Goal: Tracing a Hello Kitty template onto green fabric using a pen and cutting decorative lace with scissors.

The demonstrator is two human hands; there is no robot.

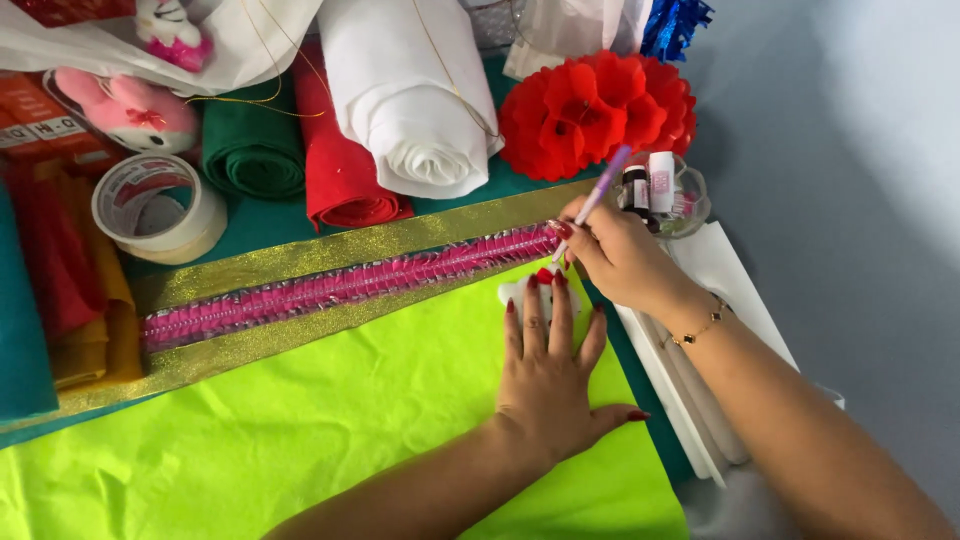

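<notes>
Landmark: lime-green felt sheet. Left hand lies flat on the sheet's upper right part, fingers spread narrow and straight, fingertips pinning a small white cutout at the sheet's top edge; it grips nothing. Right hand sits just past the sheet's upper right corner, fingers closed in a writing grip on a purple pen, tip down at the cutout. Whether the tip touches, cannot tell. Cutout looks thin, soft and light, likely to slide or curl, so it is best held by flat finger pressure near its edges rather than pinched. Pen is stiff, light, held low on the barrel. Along the sheet's top edge runs a gold glitter strip with a pink ruffled ribbon lying on it. Beyond that strip: clear tape roll, green felt roll, red felt roll, white felt roll, red paper flower. Small glass dish holding little bottles is beside the right hand.
</notes>
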